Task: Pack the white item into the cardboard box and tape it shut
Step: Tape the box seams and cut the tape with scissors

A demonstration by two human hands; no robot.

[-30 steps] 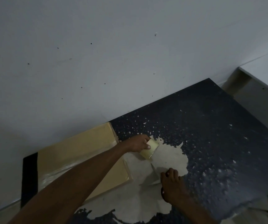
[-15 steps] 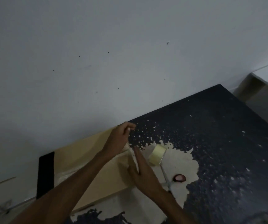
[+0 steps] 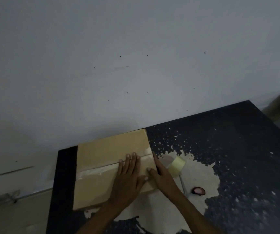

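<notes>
Grips flat and empty now: left grip (image 3: 129,174) and right grip (image 3: 160,175) smooth tape (image 3: 98,171) over the box (image 3: 105,149) seam; tape roll (image 3: 176,166) released at 3 o'clock. Sealing looks nearly done.

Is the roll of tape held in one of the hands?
No, the roll of tape lies on the table beside the box; the left hand and right hand rest on the box.
</notes>
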